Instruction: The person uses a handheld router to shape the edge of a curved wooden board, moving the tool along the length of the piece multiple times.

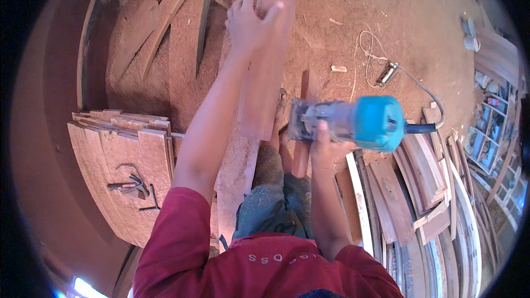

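Observation:
My left hand lies over the far part of a long, smooth reddish wooden board, its thumb and fingers spread. The board stretches away from me, on top of a dusty plank. My right hand is wrapped around a trim router with a teal motor housing and a grey base. The router is tipped on its side in the air, right of the board, its base facing left and its teal end right. Motion blurs its base, so the bit cannot be made out.
A narrow wooden strip shows below the router. The router's cord runs to a power strip on the dusty ground. Stacked boards lie at the right. Hand tools rest on planks at the left; curved wood pieces lie beyond.

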Action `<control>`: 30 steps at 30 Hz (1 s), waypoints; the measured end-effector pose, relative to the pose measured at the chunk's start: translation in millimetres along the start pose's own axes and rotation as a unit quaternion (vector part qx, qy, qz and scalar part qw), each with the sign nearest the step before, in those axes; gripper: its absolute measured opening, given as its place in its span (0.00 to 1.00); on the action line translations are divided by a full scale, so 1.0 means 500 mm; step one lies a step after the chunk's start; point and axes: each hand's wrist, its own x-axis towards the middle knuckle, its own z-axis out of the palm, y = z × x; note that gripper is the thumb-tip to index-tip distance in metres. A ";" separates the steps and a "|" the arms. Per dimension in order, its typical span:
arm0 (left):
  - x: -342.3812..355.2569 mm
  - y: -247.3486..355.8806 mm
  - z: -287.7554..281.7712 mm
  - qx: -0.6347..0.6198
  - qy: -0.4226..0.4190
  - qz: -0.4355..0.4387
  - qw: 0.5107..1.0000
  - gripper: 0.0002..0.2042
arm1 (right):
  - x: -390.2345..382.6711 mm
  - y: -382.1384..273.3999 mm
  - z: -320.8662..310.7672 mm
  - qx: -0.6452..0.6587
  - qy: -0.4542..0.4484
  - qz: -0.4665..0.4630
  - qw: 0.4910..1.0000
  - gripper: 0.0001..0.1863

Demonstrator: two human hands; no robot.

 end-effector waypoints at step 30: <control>0.095 0.019 0.023 -0.259 -0.019 -0.049 0.964 0.26 | -0.086 0.084 0.115 -0.156 -0.134 -0.097 0.974 0.48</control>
